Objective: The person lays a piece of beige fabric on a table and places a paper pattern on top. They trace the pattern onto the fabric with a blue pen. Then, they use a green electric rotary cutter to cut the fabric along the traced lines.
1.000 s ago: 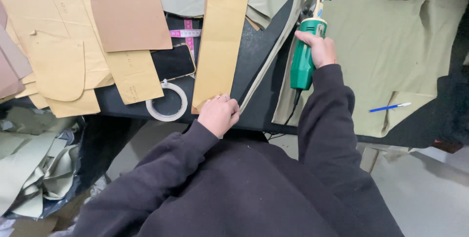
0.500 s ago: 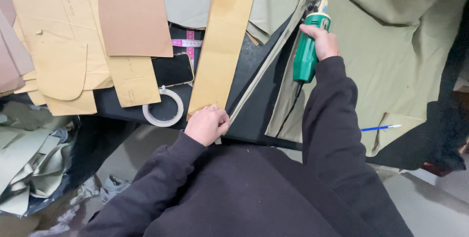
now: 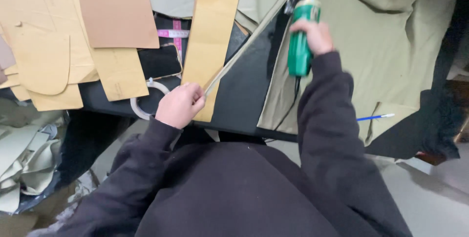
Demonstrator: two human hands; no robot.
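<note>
The right hand (image 3: 317,35) is wrapped tight round a green electric fabric cutter (image 3: 299,46), w/ the fingers curled over the top part of the green handle. The cutter stands nearly upright at the edge of a big olive-green cloth (image 3: 391,46) that lies spread on the black table (image 3: 244,105). The metal head of the cutter is up at the top of the view & blurry, so can't tell just where the blade meets the cloth. A black cord hangs down from the bottom of the handle. The left hand (image 3: 180,105) is closed in a loose fist near the table's front edge, pinching the low end of a thin olive cloth strip (image 3: 249,46). The strip runs tight & slanted from that hand up to the cutter head. It crosses over the low end of a long tan paper pattern piece (image 3: 212,36), which lies right by the left hand. Just left of that hand sits a roll of tape (image 3: 141,110), partly under other stuff. Further left are more paper patterns (image 3: 49,46), a brown card piece (image 3: 117,10), a pink measuring tape (image 3: 172,33) & a black phone (image 3: 159,62). A blue pen (image 3: 373,117) lies on the cloth's low right part. Cloth scraps (image 3: 19,168) are piled on the floor at left. Both arms are in dark sleeves.
</note>
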